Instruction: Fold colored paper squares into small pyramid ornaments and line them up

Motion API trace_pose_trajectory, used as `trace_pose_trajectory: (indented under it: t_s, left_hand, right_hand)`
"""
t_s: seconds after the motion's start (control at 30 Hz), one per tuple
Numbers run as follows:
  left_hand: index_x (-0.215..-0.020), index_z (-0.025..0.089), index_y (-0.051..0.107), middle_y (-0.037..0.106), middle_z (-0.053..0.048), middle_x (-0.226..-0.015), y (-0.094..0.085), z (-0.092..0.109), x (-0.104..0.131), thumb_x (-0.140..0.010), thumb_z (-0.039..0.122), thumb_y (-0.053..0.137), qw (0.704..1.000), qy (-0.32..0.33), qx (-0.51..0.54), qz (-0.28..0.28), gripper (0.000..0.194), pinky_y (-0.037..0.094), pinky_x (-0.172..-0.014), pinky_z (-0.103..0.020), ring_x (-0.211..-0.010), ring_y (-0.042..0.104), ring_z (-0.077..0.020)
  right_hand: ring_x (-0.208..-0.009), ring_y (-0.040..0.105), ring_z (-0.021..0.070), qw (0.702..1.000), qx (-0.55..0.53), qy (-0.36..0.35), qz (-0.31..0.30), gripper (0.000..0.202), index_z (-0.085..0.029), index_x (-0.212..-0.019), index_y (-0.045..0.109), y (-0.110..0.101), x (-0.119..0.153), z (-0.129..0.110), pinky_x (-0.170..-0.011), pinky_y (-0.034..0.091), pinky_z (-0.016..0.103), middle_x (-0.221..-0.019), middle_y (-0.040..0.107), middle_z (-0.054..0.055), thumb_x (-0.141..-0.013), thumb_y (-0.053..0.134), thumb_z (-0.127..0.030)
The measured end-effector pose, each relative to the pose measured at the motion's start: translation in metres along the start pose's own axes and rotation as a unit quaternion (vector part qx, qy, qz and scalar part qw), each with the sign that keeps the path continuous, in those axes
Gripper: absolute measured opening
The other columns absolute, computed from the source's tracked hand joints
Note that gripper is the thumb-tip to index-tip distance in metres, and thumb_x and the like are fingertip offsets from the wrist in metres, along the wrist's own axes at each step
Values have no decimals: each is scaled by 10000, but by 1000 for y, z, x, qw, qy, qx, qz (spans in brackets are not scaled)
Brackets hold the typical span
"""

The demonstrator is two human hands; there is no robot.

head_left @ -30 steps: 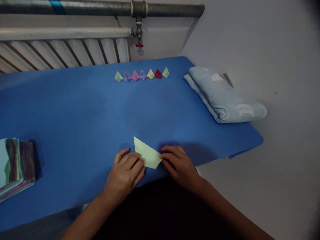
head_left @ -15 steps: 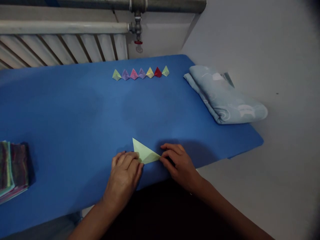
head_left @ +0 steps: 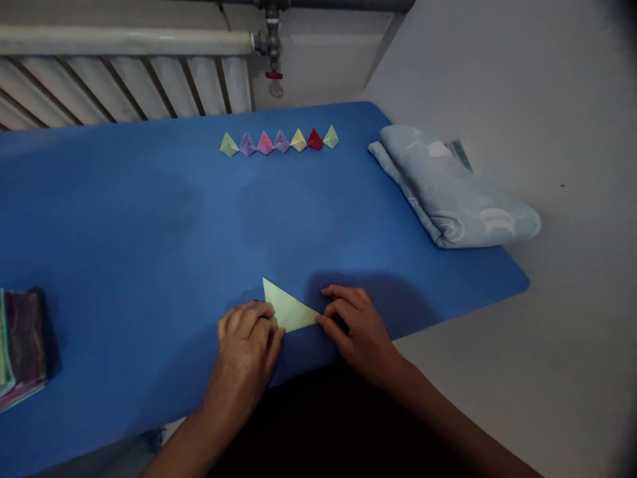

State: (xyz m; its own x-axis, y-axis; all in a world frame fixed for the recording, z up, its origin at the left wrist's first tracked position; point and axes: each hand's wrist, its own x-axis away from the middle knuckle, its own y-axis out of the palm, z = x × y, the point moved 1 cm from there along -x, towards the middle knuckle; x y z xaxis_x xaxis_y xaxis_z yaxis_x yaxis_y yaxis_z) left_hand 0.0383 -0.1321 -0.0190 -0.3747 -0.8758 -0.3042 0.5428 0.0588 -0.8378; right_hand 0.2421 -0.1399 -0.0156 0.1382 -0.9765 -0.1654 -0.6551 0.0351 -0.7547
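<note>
A pale green sheet of folded paper (head_left: 290,309), triangular in outline, lies near the front edge of the blue surface. My left hand (head_left: 250,338) grips its left side, fingers curled over the paper and thumb at the lower edge. At the right corner, my right hand (head_left: 354,325) pinches the paper between thumb and index finger. Part of the paper's left side is hidden under my left fingers.
Several small folded paper pieces (head_left: 265,143) stand in a row at the back of the blue table (head_left: 149,219). A folded light-blue cloth (head_left: 462,199) lies at the right by the wall. Stacked coloured sheets (head_left: 24,345) sit at the left edge. Behind is a white radiator (head_left: 124,41).
The view has shifted slightly. Both hands keep their hold on the green paper, and the darker shaded part seen on it earlier no longer shows.
</note>
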Motion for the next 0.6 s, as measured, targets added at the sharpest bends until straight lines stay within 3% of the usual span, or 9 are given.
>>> trace_pose_trajectory:
  t_s: [0.4,0.6]
  left_hand:
    - [-872,195,575,626,-79,-1075,0,-4,5,-866,168,555,999,33,-8,-35,34,375,-917,-472,-1041,545,-264]
    - [-965,201,592,593,-101,-1155,-7,-2,8,-854,163,568,996,57,-28,-62,120,357,-955,-524,-1111,524,-295]
  right_hand:
    - [-1014,573,223,998,-9,-58,14,99,-207,-844,633,-4,6,4,-852,460,397,-1082,638,87,-866,554,-150]
    - [-1027,571,229,996,17,-82,2,111,-204,-902,651,-6,11,4,-866,455,411,-1086,644,90,-868,555,-162]
